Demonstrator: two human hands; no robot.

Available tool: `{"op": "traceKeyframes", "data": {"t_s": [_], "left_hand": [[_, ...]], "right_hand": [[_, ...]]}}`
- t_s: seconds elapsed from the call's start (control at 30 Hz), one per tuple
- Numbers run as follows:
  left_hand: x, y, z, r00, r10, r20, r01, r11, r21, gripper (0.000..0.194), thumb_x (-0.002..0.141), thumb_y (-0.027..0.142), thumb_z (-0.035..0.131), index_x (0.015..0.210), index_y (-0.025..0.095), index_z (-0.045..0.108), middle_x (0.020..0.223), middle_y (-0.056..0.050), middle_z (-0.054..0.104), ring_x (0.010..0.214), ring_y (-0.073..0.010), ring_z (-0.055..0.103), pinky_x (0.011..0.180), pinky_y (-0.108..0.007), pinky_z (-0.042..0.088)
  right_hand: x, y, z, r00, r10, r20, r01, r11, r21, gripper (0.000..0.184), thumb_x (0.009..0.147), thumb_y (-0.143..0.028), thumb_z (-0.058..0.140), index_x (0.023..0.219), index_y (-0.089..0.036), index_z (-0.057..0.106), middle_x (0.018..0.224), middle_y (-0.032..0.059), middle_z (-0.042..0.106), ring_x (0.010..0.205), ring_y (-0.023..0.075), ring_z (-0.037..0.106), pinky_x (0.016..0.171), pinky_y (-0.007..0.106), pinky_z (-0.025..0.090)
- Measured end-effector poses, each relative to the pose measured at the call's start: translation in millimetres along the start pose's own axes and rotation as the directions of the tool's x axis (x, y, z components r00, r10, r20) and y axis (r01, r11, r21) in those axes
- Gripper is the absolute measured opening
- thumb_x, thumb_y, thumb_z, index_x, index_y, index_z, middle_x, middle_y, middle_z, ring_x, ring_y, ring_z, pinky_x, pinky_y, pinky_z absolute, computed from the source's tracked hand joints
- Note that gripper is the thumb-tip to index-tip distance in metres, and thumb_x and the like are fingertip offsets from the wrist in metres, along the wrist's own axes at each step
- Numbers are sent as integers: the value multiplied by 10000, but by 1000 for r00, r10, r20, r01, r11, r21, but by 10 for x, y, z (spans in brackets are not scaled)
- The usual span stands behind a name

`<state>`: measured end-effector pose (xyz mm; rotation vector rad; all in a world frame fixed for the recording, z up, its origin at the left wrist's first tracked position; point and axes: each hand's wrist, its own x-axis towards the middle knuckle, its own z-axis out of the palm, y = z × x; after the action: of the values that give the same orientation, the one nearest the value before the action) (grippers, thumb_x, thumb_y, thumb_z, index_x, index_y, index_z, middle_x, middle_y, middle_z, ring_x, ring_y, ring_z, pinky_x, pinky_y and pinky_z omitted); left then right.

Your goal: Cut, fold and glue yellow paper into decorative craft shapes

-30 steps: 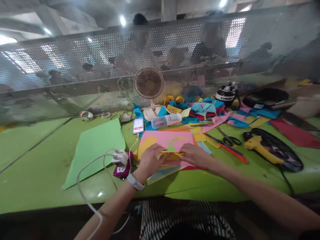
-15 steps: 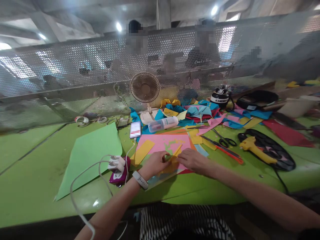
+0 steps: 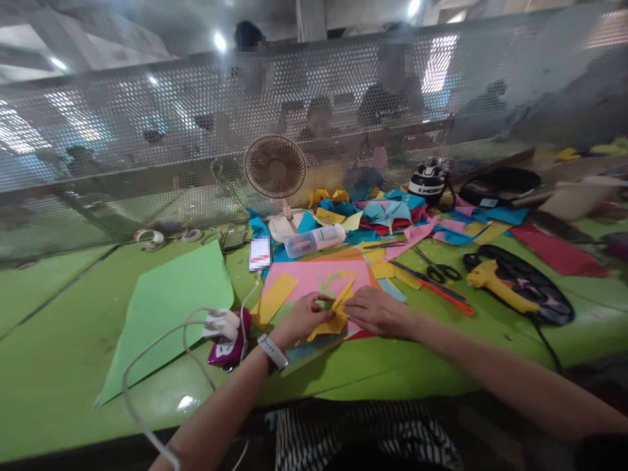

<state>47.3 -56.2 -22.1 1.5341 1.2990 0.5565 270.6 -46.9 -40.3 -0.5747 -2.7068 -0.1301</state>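
Yellow paper, folded to a raised ridge [image 3: 338, 320], sits between the wearer's two hands near the front of the green table [image 3: 53, 366], as I watch through the head camera from my remote seat. I see the left hand [image 3: 304, 317] grasping its left side, index finger and thumb curled in against it. The right hand [image 3: 375, 311] grasps the right edge with bent fingers; its thumb is hidden from me. A white wristband [image 3: 273, 352] circles the left wrist.

Beneath the work I make out a pink sheet [image 3: 311, 269] sprinkled with green and yellow scraps, with a flat yellow strip [image 3: 279, 297] lying over its left edge. Left of that I have a purple block [image 3: 228, 353] bearing white plug adapters [image 3: 220, 325], just beside a large pale-green sheet [image 3: 171, 314]. A smartphone [image 3: 260, 253], with a white cable at its lower end, lies near the pink sheet's far left corner.

Beyond, I find a clear plastic bottle [image 3: 314, 241] on its side, in front of a desk fan [image 3: 275, 167]. To the right I get black-handled scissors [image 3: 444, 271], an orange-handled tool [image 3: 456, 302], and a yellow glue gun [image 3: 505, 288] resting on a black tray [image 3: 557, 307].
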Motion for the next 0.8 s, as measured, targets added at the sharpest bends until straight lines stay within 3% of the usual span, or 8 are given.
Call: {"op": "traceKeyframes", "data": {"t_s": [0.13, 0.23, 0.4, 0.5, 0.57, 0.63, 0.7, 0.8], "left_hand": [[-7, 14, 11, 1000, -3, 13, 4, 989, -151, 539, 680, 502, 677, 1078, 168, 537, 680, 0, 622, 619, -143, 603, 548, -236, 446], [-16, 10, 24, 1000, 8, 10, -6, 984, -181, 531, 719, 510, 646, 1116, 182, 513, 759, -23, 646, 690, -148, 628, 596, -246, 473], [-89, 5, 73, 999, 39, -28, -41, 998, -51, 384, 770, 472, 602, 1010, 175, 561, 606, 16, 588, 565, -139, 579, 535, -243, 439], [-162, 39, 74, 990, 121, -66, -114, 988, 101, 256, 803, 413, 577, 917, 188, 613, 690, -21, 622, 688, -178, 592, 654, -297, 459], [-187, 65, 65, 958, 287, -20, -265, 907, 327, 212, 845, 345, 526, 953, 194, 631, 938, -76, 665, 919, -224, 588, 827, -358, 441], [-182, 76, 58, 893, 431, 126, -424, 718, 552, 262, 865, 282, 493, 1086, 191, 600, 1185, -105, 608, 1109, -253, 525, 947, -410, 393], [-157, 66, 57, 845, 460, 271, -512, 553, 658, 363, 863, 263, 500, 1216, 181, 520, 1310, -113, 530, 1191, -255, 481, 989, -427, 383], [-119, 31, 71, 818, 449, 360, -552, 436, 711, 423, 879, 304, 495, 1277, 165, 461, 1350, -118, 493, 1216, -238, 471, 996, -398, 405]], "right_hand": [[-23, -6, -30, 998, 35, -59, -34, 999, 7, 344, 859, -231, 515, 1191, -145, 543, 1182, 125, 593, 1054, 228, 518, 909, 411, 399], [-35, 19, 0, 993, 37, -116, -45, 997, -65, 293, 886, -185, 479, 1163, -162, 570, 1166, 105, 606, 1054, 222, 515, 906, 397, 405], [-55, 77, 53, 983, 26, -182, -37, 997, -60, 259, 885, -113, 455, 1050, -198, 636, 1069, 94, 642, 960, 208, 543, 835, 379, 439], [-75, 116, 77, 991, 59, -120, -52, 997, 57, 261, 878, -107, 455, 1021, -194, 654, 1025, 109, 649, 915, 212, 555, 770, 368, 457], [-85, 139, 95, 994, 67, -90, -55, 990, 127, 243, 883, -126, 460, 996, -188, 666, 982, 104, 660, 884, 201, 565, 739, 340, 466], [-89, 153, 108, 992, 89, -91, -73, 983, 168, 222, 900, -172, 464, 971, -181, 674, 954, 95, 669, 875, 188, 571, 739, 316, 472], [-87, 161, 112, 986, 134, -95, -112, 972, 209, 218, 914, -233, 470, 942, -174, 679, 917, 87, 673, 862, 177, 576, 745, 303, 472], [-77, 163, 96, 976, 199, -90, -169, 949, 265, 211, 904, -290, 504, 896, -179, 683, 887, 70, 672, 837, 166, 581, 746, 295, 465]]}}
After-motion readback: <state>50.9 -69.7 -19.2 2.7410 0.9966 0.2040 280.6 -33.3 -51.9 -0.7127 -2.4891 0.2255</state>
